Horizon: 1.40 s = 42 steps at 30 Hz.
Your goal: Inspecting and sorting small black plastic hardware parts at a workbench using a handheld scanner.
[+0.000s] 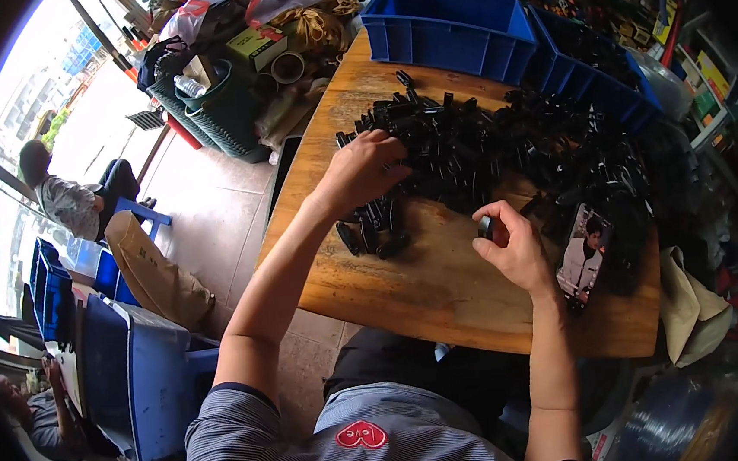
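Observation:
A large heap of small black plastic parts (454, 150) covers the far half of the wooden table (373, 286). My left hand (368, 168) reaches over the heap's left side, its thumb apart from its fingers. I see nothing held in it, though its fingertips blend into the dark parts. Nearer to me, at the front of the heap, my right hand (516, 249) is raised over bare wood. Between its thumb and curled fingers sits a small dark rounded piece (498, 233), whose exact kind is unclear. Several loose black parts (374, 234) lie below my left hand.
A phone (585, 252) with a lit picture stands tilted right of my right hand. Two blue bins, one at the back (449, 38) and another (561, 85) to its right, border the heap. At left are a blue tub (151, 378) and a seated person (72, 197).

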Each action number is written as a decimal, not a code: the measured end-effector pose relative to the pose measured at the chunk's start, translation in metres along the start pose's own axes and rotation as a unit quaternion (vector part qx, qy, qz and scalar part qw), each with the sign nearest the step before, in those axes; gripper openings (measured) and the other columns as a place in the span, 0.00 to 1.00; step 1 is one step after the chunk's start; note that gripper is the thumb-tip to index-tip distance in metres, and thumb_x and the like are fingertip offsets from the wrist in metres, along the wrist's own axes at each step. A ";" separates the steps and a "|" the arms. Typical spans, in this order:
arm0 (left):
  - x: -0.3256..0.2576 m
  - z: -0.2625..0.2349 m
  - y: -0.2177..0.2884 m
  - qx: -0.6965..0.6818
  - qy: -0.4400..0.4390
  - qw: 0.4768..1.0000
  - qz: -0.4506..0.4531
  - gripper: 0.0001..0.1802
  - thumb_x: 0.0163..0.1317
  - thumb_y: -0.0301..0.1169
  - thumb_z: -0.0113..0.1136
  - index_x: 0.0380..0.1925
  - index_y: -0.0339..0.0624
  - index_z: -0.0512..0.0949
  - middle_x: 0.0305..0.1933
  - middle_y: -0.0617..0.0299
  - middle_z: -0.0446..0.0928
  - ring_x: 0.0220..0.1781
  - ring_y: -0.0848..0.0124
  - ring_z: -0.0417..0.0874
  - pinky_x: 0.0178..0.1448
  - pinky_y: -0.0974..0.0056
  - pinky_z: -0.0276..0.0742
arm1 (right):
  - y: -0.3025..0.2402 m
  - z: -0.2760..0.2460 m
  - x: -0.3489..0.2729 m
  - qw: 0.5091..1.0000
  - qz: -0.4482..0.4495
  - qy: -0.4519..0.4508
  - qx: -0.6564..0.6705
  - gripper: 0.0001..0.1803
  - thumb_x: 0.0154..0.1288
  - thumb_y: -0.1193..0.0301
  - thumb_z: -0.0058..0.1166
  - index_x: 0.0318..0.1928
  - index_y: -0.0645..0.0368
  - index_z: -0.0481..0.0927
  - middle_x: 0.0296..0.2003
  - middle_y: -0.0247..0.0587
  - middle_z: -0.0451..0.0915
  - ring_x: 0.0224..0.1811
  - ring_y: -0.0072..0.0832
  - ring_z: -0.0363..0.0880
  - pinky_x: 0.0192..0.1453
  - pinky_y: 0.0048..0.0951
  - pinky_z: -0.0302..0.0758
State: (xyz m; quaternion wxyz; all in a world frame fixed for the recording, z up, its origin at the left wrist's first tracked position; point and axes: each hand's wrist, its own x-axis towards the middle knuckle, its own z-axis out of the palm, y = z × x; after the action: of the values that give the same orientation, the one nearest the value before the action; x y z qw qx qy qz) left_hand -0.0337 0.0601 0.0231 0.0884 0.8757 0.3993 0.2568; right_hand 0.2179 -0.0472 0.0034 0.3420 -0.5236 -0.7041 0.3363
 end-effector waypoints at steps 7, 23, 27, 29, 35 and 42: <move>-0.004 0.028 0.017 -0.018 0.049 0.996 0.077 0.14 0.47 0.32 0.65 0.30 0.40 0.71 0.32 0.57 0.69 0.38 0.58 0.74 0.41 0.57 0.72 | -0.003 0.012 0.001 0.911 0.031 0.035 0.409 0.12 0.56 0.75 0.59 0.39 0.58 0.71 0.32 0.33 0.75 0.31 0.20 0.77 0.39 0.22 0.78; -0.030 -0.005 0.083 -0.173 0.019 0.968 0.182 0.07 0.51 0.23 0.60 0.32 0.40 0.76 0.34 0.61 0.75 0.35 0.66 0.78 0.38 0.63 0.75 | 0.022 0.017 0.024 0.880 0.022 0.084 0.468 0.05 0.62 0.75 0.53 0.39 0.57 0.73 0.33 0.36 0.78 0.34 0.23 0.79 0.41 0.25 0.77; -0.052 0.034 0.135 -0.157 -0.201 0.858 0.445 0.13 0.46 0.32 0.56 0.34 0.42 0.74 0.40 0.60 0.72 0.47 0.65 0.74 0.44 0.64 0.72 | 0.025 0.003 0.030 0.873 -0.046 0.113 0.473 0.05 0.63 0.75 0.52 0.41 0.56 0.73 0.35 0.36 0.78 0.33 0.22 0.78 0.40 0.24 0.77; -0.048 0.050 0.139 -0.113 -0.218 0.853 0.460 0.13 0.45 0.33 0.55 0.33 0.43 0.74 0.41 0.60 0.71 0.49 0.65 0.72 0.45 0.65 0.71 | 0.021 -0.006 0.024 0.876 -0.067 0.150 0.453 0.06 0.63 0.76 0.52 0.41 0.57 0.73 0.35 0.37 0.78 0.33 0.23 0.78 0.40 0.25 0.77; -0.037 0.088 0.112 -0.026 -0.115 0.911 0.395 0.09 0.50 0.33 0.51 0.31 0.48 0.76 0.36 0.64 0.69 0.45 0.66 0.69 0.47 0.64 0.67 | 0.020 -0.043 -0.003 0.848 -0.137 0.252 0.446 0.07 0.63 0.75 0.52 0.42 0.57 0.74 0.36 0.37 0.78 0.33 0.22 0.75 0.41 0.26 0.72; -0.015 0.065 0.115 -0.009 0.023 0.960 0.278 0.11 0.46 0.28 0.54 0.33 0.47 0.77 0.39 0.62 0.72 0.46 0.65 0.71 0.46 0.62 0.68 | 0.019 -0.054 -0.009 0.830 -0.179 0.284 0.446 0.06 0.63 0.75 0.52 0.41 0.57 0.75 0.36 0.37 0.78 0.31 0.21 0.72 0.39 0.26 0.70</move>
State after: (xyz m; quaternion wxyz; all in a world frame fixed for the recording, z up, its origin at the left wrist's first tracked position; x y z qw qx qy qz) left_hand 0.0669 -0.0249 0.0036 0.0121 0.9452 0.1395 0.2948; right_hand 0.2742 -0.0457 0.0152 0.7772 -0.2511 -0.4312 0.3833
